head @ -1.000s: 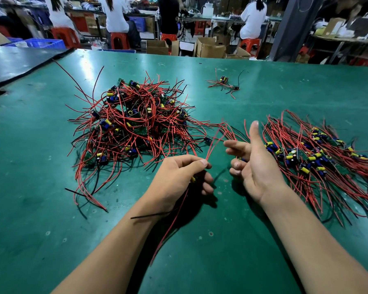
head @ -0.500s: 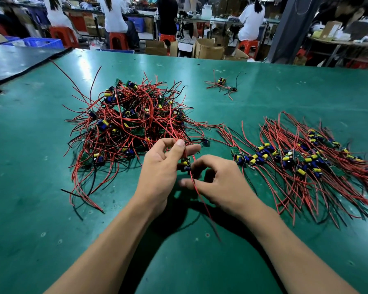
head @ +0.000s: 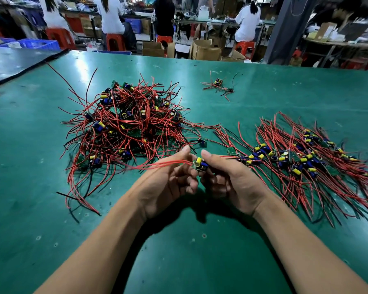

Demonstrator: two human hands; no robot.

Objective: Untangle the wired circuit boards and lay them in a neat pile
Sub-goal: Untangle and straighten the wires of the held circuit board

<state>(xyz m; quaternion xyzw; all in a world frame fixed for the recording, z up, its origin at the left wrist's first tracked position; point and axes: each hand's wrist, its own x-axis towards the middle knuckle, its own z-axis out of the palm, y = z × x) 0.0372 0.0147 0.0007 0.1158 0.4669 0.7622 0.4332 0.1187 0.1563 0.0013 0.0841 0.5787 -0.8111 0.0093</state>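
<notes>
Pinching one seemingly freed circuit board (head: 200,163) between your left hand (head: 168,185) and right hand (head: 227,183) above the surface's middle, its red wires (head: 157,165) trailing left, you must next lay it, wires aligned, on the neat pile (head: 306,162) by the right edge.

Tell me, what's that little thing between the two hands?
A small circuit board with yellow and blue parts, held by the left hand and right hand; head view.

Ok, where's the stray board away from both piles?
Head view: the stray board lies far centre on the table, beyond the tangled heap at left and the neat pile at right.
</notes>
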